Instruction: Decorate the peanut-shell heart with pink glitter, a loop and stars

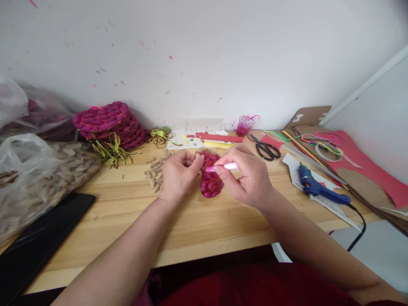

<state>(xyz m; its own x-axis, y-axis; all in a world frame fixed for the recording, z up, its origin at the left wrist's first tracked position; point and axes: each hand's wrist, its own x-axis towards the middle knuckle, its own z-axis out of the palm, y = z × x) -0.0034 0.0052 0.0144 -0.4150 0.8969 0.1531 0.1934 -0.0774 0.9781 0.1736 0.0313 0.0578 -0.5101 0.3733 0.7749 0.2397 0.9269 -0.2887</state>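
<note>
Single head-worn view, looking forward and down from close above the wooden surface (197, 225). It faces a white wall (204, 55) at the far edge. Both forearms enter from the bottom; no second view.

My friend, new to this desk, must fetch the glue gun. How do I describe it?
On the wooden table, look right of the right hand, nearer than the black scissors. The glue gun lies on white paper; it alone is blue, with a black cord.
</note>
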